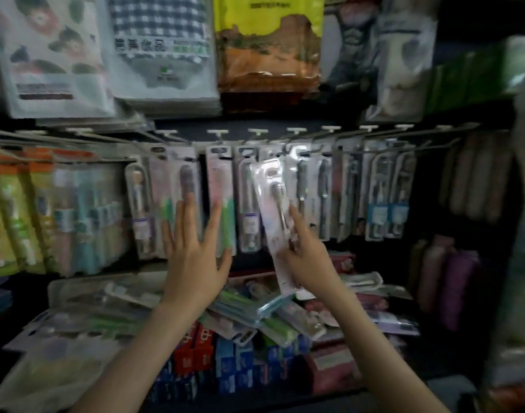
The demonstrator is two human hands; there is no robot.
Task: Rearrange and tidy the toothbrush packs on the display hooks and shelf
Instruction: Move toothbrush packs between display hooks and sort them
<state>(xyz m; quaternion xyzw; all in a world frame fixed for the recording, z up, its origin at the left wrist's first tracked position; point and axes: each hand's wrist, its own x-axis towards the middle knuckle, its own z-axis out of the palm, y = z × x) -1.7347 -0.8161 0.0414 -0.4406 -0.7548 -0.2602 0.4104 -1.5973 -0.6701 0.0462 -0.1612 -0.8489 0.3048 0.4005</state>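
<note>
Two hands are up at the display. The left hand (195, 257) is wide open, its five fingers straight and spread, flat against the hung packs (222, 198). The right hand (307, 257) pinches one pack (271, 210) by its lower half, with the forefinger stretched up along its edge. That pack is white and tilted, its top leaning left. It lies across the front of the hung row just right of middle, with its hanging hole close under the hooks (256, 131); whether it sits on one cannot be told. About seven white hook tags are plain along the rail, and those at the far left are blurred. Roughly a dozen pack fronts hang in the row, too smeared for a firm count. Below, a heap (255, 311) of loose packs lies crisscross on the shelf (404, 368), with red and blue boxes (213, 353) stood in front of it, between the forearms. Left of the row are green packs (13, 222) with orange tops. Five big bags (267, 46) hang above, their lower edges close over the rail. The held pack and the right hand cover two or three of the hung packs behind them.
</note>
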